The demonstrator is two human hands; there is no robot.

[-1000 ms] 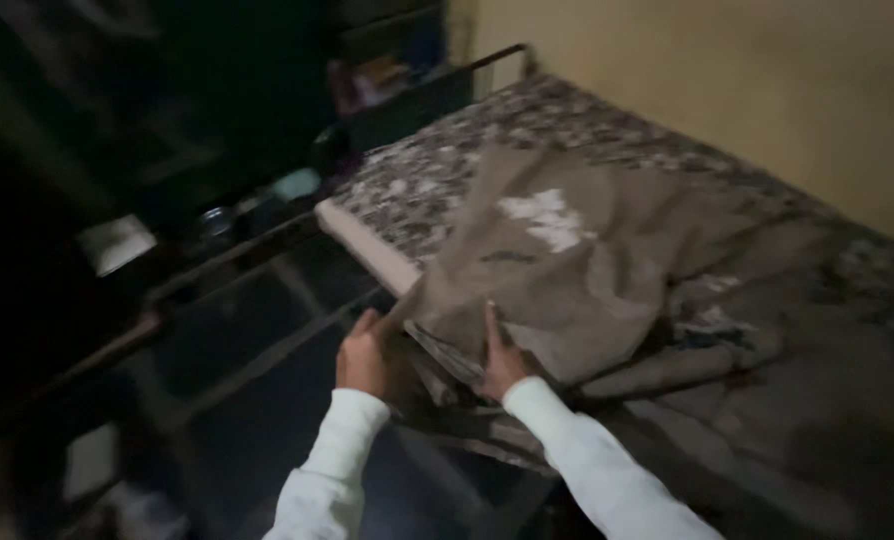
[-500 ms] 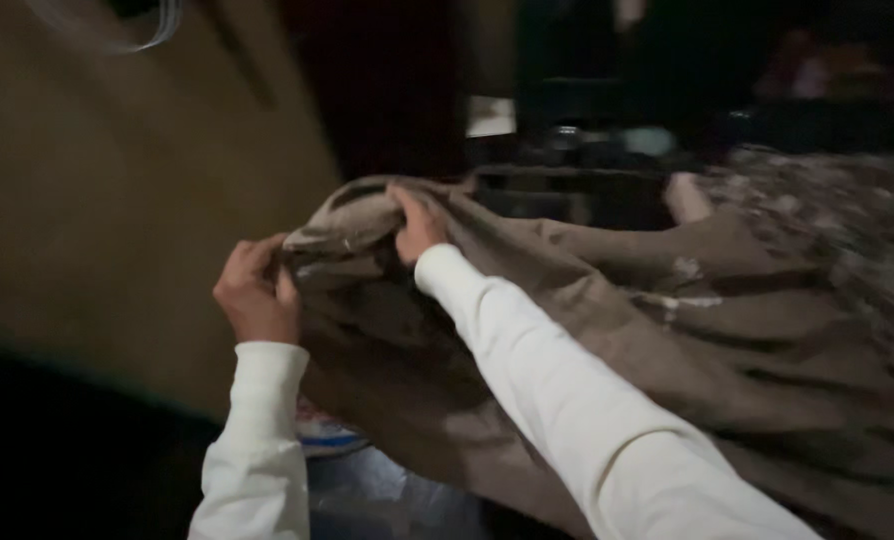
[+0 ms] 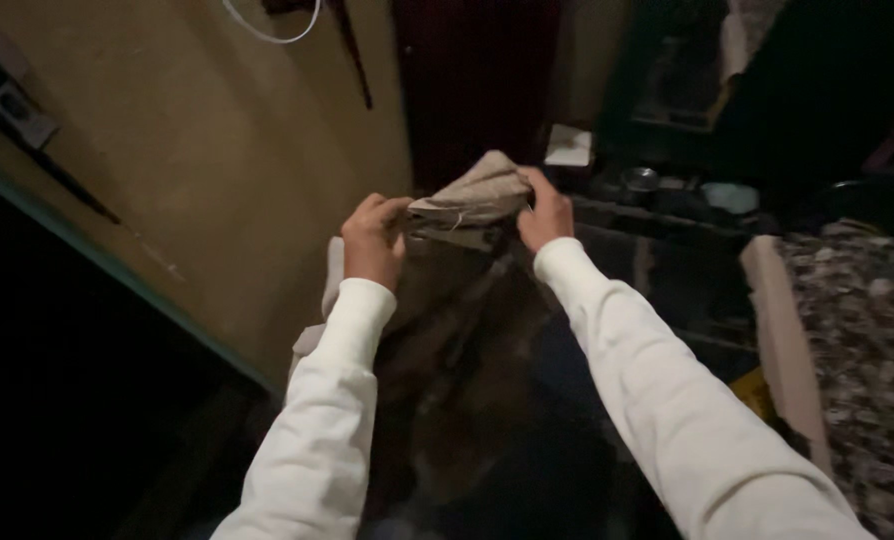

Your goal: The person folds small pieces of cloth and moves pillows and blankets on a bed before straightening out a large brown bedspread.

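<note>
A grey-brown cloth sheet (image 3: 472, 195) hangs in front of me, held up by its top edge. My left hand (image 3: 372, 240) grips the edge on the left, and my right hand (image 3: 544, 212) grips it on the right. Both arms wear white long sleeves. The rest of the cloth drops down between my arms into the dark, where its lower part is hard to make out.
A yellowish wall (image 3: 187, 150) with a white cable and a socket fills the left. A dark doorway stands straight ahead. A mattress (image 3: 847, 330) with a speckled cover lies at the right edge. Small containers (image 3: 642, 182) sit on a dark shelf beyond.
I have turned away from the bed toward the wall and doorway. The cloth has come off the mattress and now hangs lifted between both hands.
</note>
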